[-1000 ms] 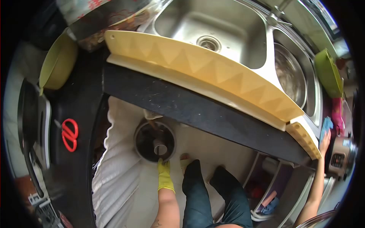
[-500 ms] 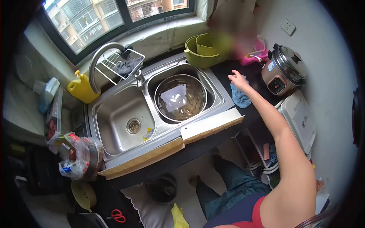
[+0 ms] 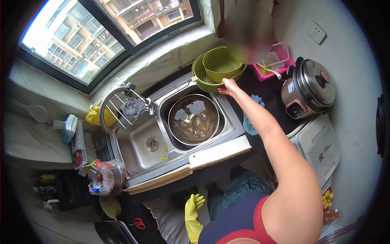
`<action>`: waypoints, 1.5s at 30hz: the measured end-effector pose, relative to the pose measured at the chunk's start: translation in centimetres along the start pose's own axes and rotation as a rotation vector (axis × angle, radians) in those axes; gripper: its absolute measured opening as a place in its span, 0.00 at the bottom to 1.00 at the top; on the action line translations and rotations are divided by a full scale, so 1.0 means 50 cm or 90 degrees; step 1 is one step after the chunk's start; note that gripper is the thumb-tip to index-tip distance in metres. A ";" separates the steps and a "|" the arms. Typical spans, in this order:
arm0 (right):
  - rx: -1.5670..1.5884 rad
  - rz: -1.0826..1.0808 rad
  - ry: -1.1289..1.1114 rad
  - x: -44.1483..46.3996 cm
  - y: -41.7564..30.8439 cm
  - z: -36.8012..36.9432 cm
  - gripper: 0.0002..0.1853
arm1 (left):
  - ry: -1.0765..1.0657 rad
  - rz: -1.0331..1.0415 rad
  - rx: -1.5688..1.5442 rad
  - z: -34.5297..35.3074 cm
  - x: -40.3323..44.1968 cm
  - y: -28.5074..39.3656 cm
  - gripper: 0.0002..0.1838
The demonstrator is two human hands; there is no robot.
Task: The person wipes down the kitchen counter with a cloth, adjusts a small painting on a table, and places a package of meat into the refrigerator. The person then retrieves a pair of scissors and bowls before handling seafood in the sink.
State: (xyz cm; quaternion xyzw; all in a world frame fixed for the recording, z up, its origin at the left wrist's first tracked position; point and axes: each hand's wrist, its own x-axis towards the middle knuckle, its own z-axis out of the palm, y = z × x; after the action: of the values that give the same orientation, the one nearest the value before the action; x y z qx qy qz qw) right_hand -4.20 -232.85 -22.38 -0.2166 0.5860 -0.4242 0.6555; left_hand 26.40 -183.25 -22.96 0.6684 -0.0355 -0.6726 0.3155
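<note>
My bare right hand [image 3: 230,87] reaches to the front rim of a green plastic basin [image 3: 198,72], thumb above the edge and fingers below it. A smaller green basin [image 3: 221,65] sits inside it. Down by my body, my left hand [image 3: 194,209] wears a yellow rubber glove, its fingers stretched out and holding nothing. In the right sink bowl stands a steel basin [image 3: 172,122] of water, with light pieces in it that I cannot make out. A blue cloth [image 3: 248,124] lies on the counter beneath my right forearm.
Left of the steel basin is another sink bowl [image 3: 136,156] under a curved faucet [image 3: 106,110]. A rice cooker [image 3: 298,95] and a pink basket [image 3: 262,75] stand to the right. A white board [image 3: 219,152] runs along the sink's front edge. Red scissors [image 3: 139,223] lie at lower left.
My right hand has moved left from above the blue cloth to the green basin's rim. My gloved left hand shows more fully. The view has shifted.
</note>
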 end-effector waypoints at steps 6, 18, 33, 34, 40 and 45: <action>-0.161 -0.009 -0.037 -0.258 -0.014 -0.072 0.15 | -0.195 0.082 0.047 0.012 -0.050 0.151 0.24; -0.295 0.035 0.179 -1.017 0.253 -0.217 0.19 | -0.495 0.081 0.413 0.019 0.024 0.345 0.26; 0.018 0.227 0.395 -0.929 0.773 -0.420 0.16 | -0.490 0.086 0.454 0.223 -0.076 0.278 0.28; 0.002 0.229 0.370 -0.892 0.779 -0.447 0.16 | -0.461 0.078 0.464 0.215 -0.078 0.273 0.27; 0.180 0.149 0.458 -0.619 0.796 -0.622 0.16 | -0.282 0.061 0.457 0.235 -0.120 0.268 0.26; 0.215 0.168 0.450 -0.476 0.807 -0.775 0.17 | -0.181 0.096 0.395 0.278 -0.148 0.259 0.26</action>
State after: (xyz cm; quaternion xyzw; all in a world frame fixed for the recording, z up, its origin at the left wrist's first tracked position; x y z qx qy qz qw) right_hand -27.77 -183.26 -48.46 0.1303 0.7198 -0.4752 0.4890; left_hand 17.79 -195.31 -8.94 0.6276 -0.3313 -0.6909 0.1377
